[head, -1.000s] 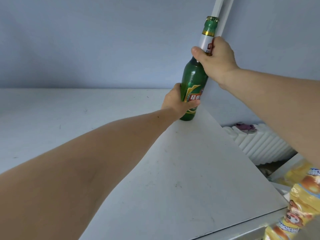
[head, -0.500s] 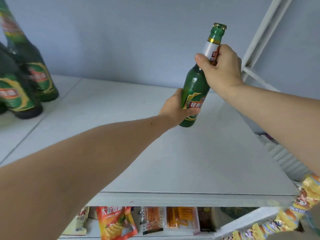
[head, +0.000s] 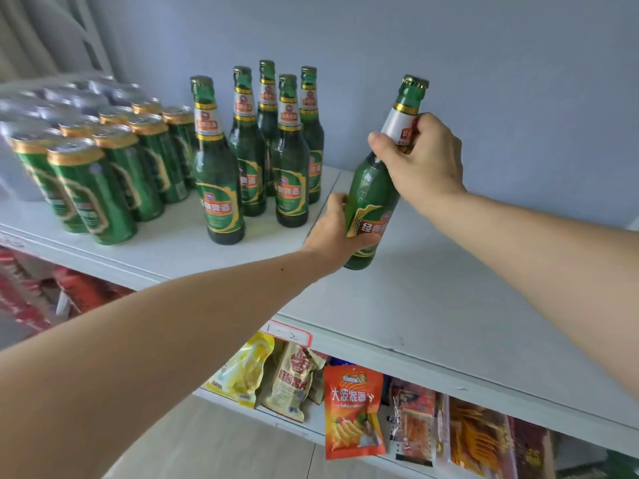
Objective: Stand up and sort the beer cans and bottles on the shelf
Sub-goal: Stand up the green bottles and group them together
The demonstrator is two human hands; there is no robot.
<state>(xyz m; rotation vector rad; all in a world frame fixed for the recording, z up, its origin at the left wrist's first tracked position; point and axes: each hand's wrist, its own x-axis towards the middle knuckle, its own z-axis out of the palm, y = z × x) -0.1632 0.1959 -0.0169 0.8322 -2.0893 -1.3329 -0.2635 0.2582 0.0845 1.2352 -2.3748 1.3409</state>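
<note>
Currently: green glass beer bottle (head: 371,188), tilted; left hand (head: 337,233) grips base, right hand (head: 420,160) clasps neck, likely steadying it toward standing bottles (head: 256,150).

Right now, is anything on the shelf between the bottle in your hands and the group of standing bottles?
Nothing visible. The green glass beer bottle, held by the left hand and right hand, has only bare white shelf between it and the standing green bottles. The green cans sit beyond, farther left.
</note>
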